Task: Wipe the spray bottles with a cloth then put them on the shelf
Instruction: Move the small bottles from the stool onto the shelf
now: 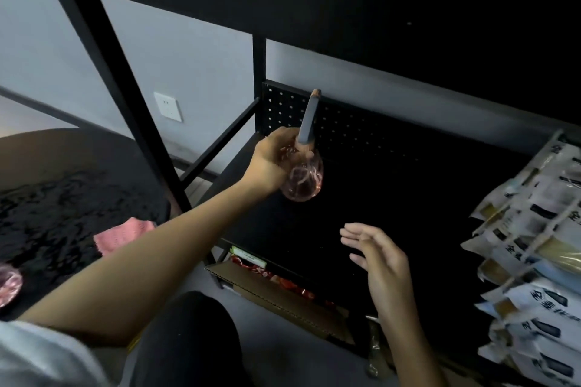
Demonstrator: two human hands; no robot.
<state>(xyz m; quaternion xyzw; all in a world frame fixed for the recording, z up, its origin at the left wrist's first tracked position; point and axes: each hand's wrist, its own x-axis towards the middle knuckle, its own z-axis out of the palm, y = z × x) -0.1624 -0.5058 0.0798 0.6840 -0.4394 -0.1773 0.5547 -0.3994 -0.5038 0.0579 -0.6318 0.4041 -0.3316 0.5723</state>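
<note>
**Placement step: first spray bottle going onto shelf**

Shelf [393, 198]: black metal unit, dark board with a perforated back panel [345, 126] at the far edge. The left half of the board is bare. A stack of printed packets [534, 245] takes up the right side.

Round dark table [63, 198] stands left of the shelf. A cardboard box [283, 295] with red wrappers sits on the floor under the board's near edge.

Left hand [270, 160]: arm reaches in from near left, fingers curled round the neck and upper bulb of the spray bottle [303, 179]. The bottle is a round pink transparent body with a long grey top tilted toward the back panel. It sits over the far-left part of the board. Cannot tell whether its base touches.

Right hand [377, 258]: holds nothing, fingers straight and slightly spread, over the near part of the board, apart from the bottle.

Pink cloth [121, 236] lies on the table, untouched. A second pink bottle [9, 286] shows partly at the near-left edge of the table.

Judgement: wiping of this bottle looks finished and placing is in hand. The next move calls for lowering the base flat, righting the tilt, and letting go only once it stands. The round body may roll or tip. The second bottle and the cloth are then needed.
</note>
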